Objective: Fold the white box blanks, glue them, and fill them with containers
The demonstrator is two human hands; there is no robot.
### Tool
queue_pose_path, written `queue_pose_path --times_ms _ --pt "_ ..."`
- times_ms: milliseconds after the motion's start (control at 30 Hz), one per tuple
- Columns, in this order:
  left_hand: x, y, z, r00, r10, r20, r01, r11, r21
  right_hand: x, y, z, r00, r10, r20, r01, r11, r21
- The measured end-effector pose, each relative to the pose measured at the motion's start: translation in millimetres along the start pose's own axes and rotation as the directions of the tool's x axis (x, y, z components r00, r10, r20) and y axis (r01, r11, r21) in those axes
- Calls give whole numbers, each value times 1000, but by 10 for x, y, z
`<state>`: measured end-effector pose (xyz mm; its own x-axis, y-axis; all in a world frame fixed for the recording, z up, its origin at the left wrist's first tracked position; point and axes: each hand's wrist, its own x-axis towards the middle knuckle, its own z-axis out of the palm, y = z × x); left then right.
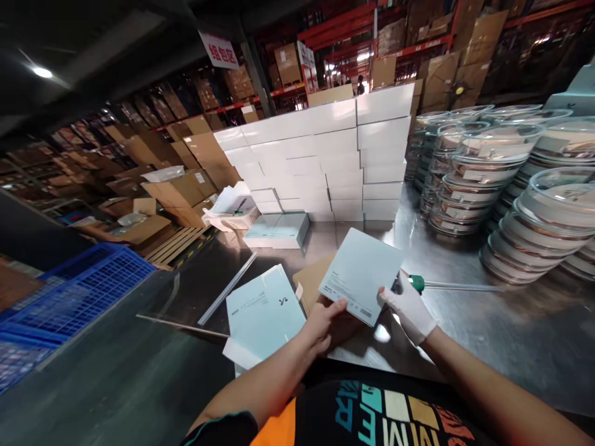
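A pale blue flat box with small print along its lower edge is held tilted above the metal table. My left hand, bare, grips its lower left edge with the thumb on top. On the right side my right hand, in a white glove with bare fingertips showing, closes on the box's edge. Just beyond that glove lies a green-headed tool with a metal rod. Left of the held box is another pale blue box with a black scribble. Brown cardboard sits partly hidden between the two.
A wall of stacked white boxes stands at the back. Clear round containers are piled at the right. A metal strip lies left of the boxes, near a white basket. Blue crates stand on the floor at left.
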<state>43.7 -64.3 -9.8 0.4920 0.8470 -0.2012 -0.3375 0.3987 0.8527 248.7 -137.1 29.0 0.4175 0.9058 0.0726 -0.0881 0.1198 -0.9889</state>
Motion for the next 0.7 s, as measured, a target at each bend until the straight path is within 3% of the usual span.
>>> queue_pose_path --times_ms 67,200,300,400,533,633,700 --pt "226 150 68 994 -40 -98 39 999 -12 10 140 -55 997 -35 73 41 996 -80" --pt "957 637 7 973 -60 -224 70 997 37 -67 509 -171 979 36 200 29 949 -313" --pt "1467 926 -125 938 -103 -331 123 992 41 -154 732 -172 946 -22 322 167 887 -430" --pt "1715 1053 -252 901 -132 -413 165 985 46 -178 824 -156 920 -100 378 294 816 -498" --pt "1577 1127 -426 867 -33 -497 128 979 158 -139 819 -182 918 -88 386 281 832 -478" --pt "1173 1251 -647 847 118 -518 98 924 370 -122 814 -194 916 -79 394 273 841 -468" --pt "812 1372 -853 821 223 -526 121 832 541 -119 823 -187 918 -75 390 267 844 -465"
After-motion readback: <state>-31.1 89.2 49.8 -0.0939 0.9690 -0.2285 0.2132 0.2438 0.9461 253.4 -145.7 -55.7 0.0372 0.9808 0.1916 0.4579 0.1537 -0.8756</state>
